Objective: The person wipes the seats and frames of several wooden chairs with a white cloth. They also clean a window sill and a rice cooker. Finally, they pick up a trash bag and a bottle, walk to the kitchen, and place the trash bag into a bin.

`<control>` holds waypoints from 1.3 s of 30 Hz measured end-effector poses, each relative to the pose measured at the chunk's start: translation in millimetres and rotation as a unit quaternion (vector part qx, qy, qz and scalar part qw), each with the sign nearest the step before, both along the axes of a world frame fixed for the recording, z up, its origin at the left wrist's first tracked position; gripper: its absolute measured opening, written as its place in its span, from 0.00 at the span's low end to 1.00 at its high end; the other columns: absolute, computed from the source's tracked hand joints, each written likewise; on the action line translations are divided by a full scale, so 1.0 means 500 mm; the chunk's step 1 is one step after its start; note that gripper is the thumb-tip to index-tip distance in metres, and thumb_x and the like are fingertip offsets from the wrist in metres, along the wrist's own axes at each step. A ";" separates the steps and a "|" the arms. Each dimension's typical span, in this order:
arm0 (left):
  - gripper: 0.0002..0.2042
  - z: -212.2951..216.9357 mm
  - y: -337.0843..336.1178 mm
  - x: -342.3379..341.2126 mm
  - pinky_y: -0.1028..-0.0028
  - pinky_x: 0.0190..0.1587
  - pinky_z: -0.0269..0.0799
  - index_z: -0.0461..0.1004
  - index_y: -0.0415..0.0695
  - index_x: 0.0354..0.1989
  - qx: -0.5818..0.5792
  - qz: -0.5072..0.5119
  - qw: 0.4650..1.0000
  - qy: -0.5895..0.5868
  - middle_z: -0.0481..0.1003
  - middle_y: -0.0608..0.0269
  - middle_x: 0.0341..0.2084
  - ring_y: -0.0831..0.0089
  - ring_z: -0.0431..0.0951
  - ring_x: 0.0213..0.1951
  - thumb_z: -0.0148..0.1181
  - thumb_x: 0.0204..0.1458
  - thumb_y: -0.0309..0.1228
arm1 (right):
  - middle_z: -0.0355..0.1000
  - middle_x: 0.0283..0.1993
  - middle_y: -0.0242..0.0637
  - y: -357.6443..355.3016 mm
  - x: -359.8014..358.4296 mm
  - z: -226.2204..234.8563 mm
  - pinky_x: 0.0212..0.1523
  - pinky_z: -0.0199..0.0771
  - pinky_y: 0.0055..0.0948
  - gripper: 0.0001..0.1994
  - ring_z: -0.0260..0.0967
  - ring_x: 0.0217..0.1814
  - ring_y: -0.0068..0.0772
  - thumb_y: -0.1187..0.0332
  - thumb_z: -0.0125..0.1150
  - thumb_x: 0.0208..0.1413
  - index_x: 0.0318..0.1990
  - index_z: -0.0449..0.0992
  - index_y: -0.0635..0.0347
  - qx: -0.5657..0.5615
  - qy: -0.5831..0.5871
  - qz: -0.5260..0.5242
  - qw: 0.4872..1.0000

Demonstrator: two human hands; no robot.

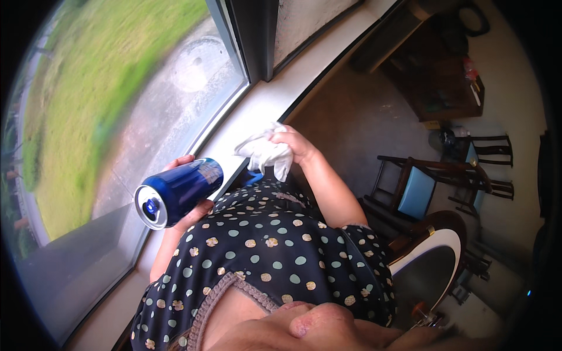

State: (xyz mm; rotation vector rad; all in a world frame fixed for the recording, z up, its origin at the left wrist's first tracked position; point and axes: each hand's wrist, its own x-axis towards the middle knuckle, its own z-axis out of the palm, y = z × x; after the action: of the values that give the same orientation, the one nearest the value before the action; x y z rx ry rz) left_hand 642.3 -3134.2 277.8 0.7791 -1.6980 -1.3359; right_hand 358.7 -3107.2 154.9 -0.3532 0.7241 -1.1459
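We held the blue can [186, 190] near the windowsill [263, 108], its long axis slanting, tabbed top facing left and toward our view, other end toward the white cloth [263, 153]. Our left hand [195, 215] wrapped its sides, probably leaving the top uncovered; our right hand's [297, 146] fingers gathered the cloth, apparently for control.

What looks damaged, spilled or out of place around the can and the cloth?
Nothing stands out. The blue can in the left hand shows no obvious dent or leak on its visible side, and the white cloth is simply bunched up in the right hand.
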 end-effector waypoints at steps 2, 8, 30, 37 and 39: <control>0.45 -0.031 0.008 0.008 0.57 0.59 0.61 0.53 0.42 0.63 -0.012 0.013 0.998 0.054 0.64 0.51 0.53 0.58 0.63 0.58 0.73 0.38 0.43 | 0.72 0.42 0.39 0.066 -0.041 -0.013 0.47 0.74 0.30 0.22 0.71 0.43 0.32 0.74 0.53 0.41 0.48 0.69 0.66 0.000 -0.044 -0.091 0.995; 0.45 -0.033 0.056 0.016 0.55 0.63 0.55 0.50 0.40 0.63 0.011 -0.008 0.997 0.082 0.64 0.50 0.54 0.56 0.62 0.59 0.71 0.40 0.44 | 0.72 0.48 0.43 0.250 -0.113 -0.020 0.53 0.72 0.36 0.29 0.71 0.51 0.39 0.69 0.56 0.40 0.55 0.66 0.66 -0.063 -0.070 -0.196 0.976; 0.42 -0.207 0.144 -0.708 0.66 0.56 0.63 0.56 0.40 0.59 0.086 -0.376 0.915 -0.114 0.63 0.54 0.53 0.63 0.67 0.53 0.74 0.38 0.44 | 0.74 0.43 0.49 0.804 -0.422 -0.555 0.46 0.71 0.38 0.21 0.73 0.44 0.45 0.70 0.54 0.44 0.50 0.72 0.58 0.468 0.425 -0.368 0.681; 0.35 -0.377 0.208 -1.019 0.70 0.52 0.67 0.62 0.38 0.53 0.022 -0.541 0.771 -0.337 0.68 0.57 0.47 0.67 0.71 0.48 0.71 0.31 0.24 | 0.72 0.37 0.40 1.003 -0.558 -0.640 0.33 0.70 0.31 0.21 0.69 0.33 0.33 0.71 0.51 0.45 0.50 0.70 0.64 0.510 0.091 -0.702 0.489; 0.34 -0.383 0.233 -1.073 0.69 0.52 0.68 0.62 0.37 0.53 -0.005 -0.594 0.703 -0.392 0.69 0.56 0.46 0.66 0.71 0.47 0.72 0.33 0.26 | 0.72 0.42 0.49 1.052 -0.579 -0.645 0.42 0.73 0.38 0.22 0.72 0.40 0.45 0.69 0.51 0.47 0.52 0.67 0.66 0.619 0.138 -0.727 0.262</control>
State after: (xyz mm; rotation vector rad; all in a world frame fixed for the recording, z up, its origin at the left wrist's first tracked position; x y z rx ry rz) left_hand 106.0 -3018.0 86.2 0.0902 -3.1990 -1.9152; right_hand 69.3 -2581.3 -167.4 2.0580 2.1840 -1.5967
